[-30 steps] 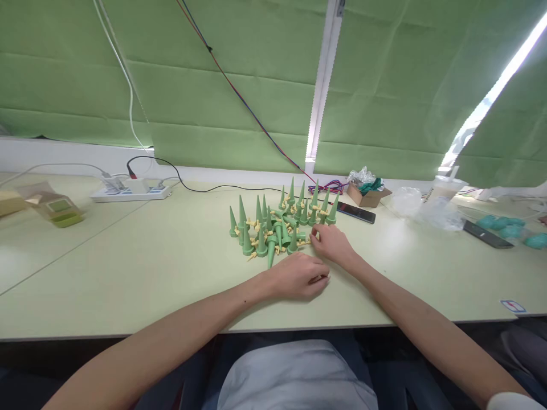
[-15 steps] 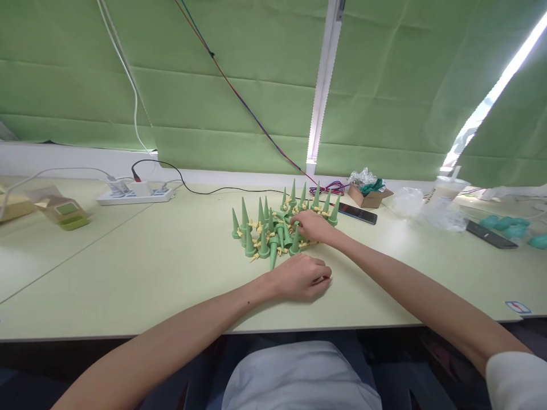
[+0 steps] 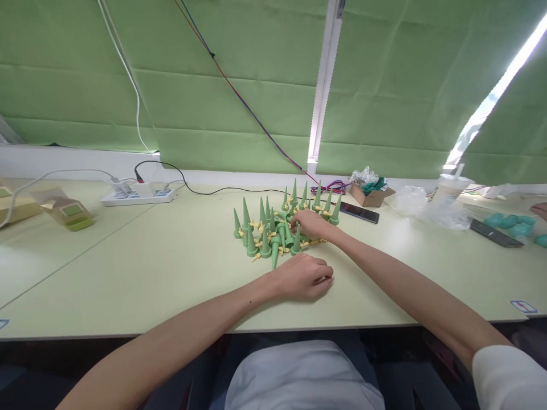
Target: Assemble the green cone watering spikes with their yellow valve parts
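Many green cones [image 3: 265, 245] stand or lie in a cluster on the table, with small yellow figure-like pieces [image 3: 256, 257] scattered among them. Over the right part of this cluster is my right hand [image 3: 311, 224], its fingers bent down and closed among the pieces. What they pinch, if anything, is hidden. My left hand [image 3: 301, 277] rests on the table just in front of the cones, fingers curled in. Whatever may lie inside that curl is out of sight.
Behind the cones lies a phone [image 3: 359, 213] beside a small cardboard box [image 3: 368, 196]. Farther right are a cup with a straw [image 3: 449, 188], plastic bags, teal objects [image 3: 510, 223] and a dark device [image 3: 496, 233]. At left sit a power strip [image 3: 139, 197] and an open package [image 3: 70, 213]. Another person's hand [image 3: 539, 210] shows at the right edge.
The view has shifted slightly. Both my hands stay almost where they were. Another person's hand has come into view at the far right.
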A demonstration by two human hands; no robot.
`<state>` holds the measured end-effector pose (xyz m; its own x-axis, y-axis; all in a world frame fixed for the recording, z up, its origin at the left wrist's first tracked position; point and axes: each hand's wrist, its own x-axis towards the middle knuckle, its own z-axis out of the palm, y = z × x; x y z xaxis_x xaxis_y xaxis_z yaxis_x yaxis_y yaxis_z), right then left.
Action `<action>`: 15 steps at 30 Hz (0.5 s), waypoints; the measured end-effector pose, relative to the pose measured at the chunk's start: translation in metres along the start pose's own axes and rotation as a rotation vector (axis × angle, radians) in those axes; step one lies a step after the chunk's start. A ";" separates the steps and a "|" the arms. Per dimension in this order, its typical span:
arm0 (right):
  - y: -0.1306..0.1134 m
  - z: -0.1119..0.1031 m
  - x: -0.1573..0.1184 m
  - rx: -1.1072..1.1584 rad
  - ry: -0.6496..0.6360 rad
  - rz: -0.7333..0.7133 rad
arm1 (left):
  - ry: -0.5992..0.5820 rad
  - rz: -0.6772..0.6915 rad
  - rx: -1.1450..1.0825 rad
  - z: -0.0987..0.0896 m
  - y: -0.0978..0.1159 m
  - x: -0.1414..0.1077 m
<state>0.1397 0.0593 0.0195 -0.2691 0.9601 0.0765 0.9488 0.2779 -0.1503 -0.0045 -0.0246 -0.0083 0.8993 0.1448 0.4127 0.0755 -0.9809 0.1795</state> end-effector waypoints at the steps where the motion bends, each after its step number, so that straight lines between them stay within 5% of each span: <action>1: 0.000 0.000 -0.002 -0.002 0.015 -0.007 | 0.012 0.008 0.009 0.000 0.000 0.000; 4: -0.001 -0.001 -0.014 -0.012 0.084 -0.018 | 0.150 0.045 0.044 0.000 -0.001 0.000; 8: 0.001 0.002 -0.039 0.039 0.319 -0.009 | 0.596 0.054 0.107 -0.001 -0.004 0.002; 11: 0.007 0.012 -0.059 0.124 0.447 -0.021 | 0.891 -0.076 0.135 -0.005 -0.008 0.004; 15: 0.016 0.031 -0.078 0.274 0.628 -0.051 | 0.880 -0.444 0.048 -0.009 -0.014 0.004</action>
<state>0.1703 -0.0103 -0.0194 -0.0868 0.7682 0.6343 0.8391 0.3996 -0.3691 -0.0056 -0.0093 -0.0008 0.1452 0.5275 0.8371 0.3638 -0.8152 0.4506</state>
